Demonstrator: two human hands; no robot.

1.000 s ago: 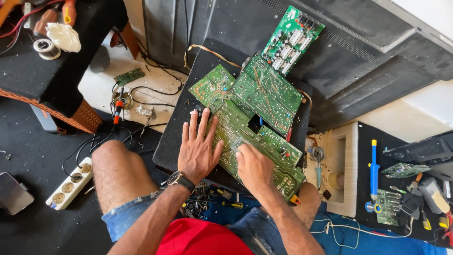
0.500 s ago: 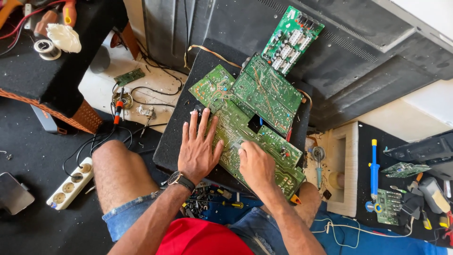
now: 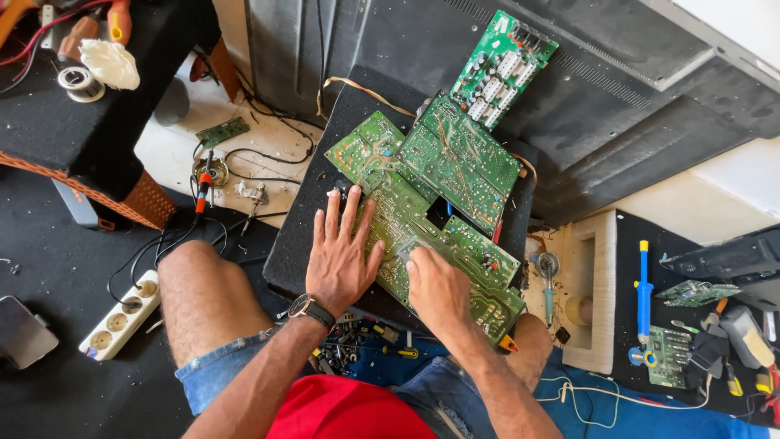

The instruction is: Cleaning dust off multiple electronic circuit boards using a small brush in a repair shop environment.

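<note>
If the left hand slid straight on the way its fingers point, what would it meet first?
Probably the small upper green circuit board: the left hand lies flat, its fingers pointing up the black pad toward it. Depth is unclear.

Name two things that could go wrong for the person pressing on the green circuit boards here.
1. The left hand lies flat and the right hand presses on the large green circuit board, solder side up: sharp leads might prick skin.
2. The stacked green boards overlap loosely on the black padded block; the upper green board could slide off.
</note>
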